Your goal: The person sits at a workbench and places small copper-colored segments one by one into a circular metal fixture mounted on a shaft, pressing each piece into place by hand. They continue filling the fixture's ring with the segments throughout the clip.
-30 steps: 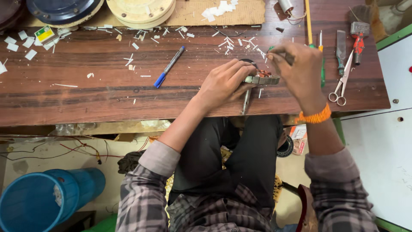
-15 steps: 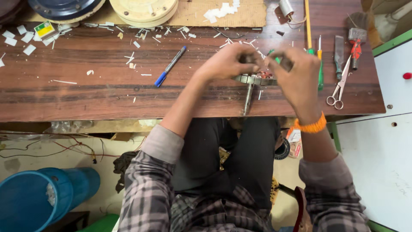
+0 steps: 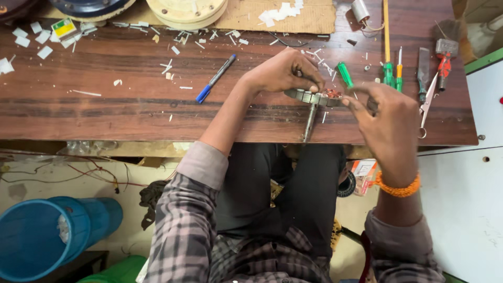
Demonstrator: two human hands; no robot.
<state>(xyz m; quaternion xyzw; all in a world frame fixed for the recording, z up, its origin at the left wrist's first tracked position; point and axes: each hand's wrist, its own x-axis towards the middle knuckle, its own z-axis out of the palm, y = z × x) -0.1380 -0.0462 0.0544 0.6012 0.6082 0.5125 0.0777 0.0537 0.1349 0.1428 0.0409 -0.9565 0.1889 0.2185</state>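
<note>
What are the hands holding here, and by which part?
Both hands, left hand and right hand, grip the small motor rotor by its round core; shaft hangs free.

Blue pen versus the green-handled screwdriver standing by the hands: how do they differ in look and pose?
The blue pen lies flat and diagonal on bare wood, left of the left hand, untouched. The green-handled screwdriver is shorter in view and sits tilted between both hands, just above the metal motor part. Both are slim and rest on the wooden workbench.

Looking straight down from head height, sitting fairly close over the wooden workbench [image 3: 105, 105], taking in both forearms, lap, floor below, just the one view going.
</note>
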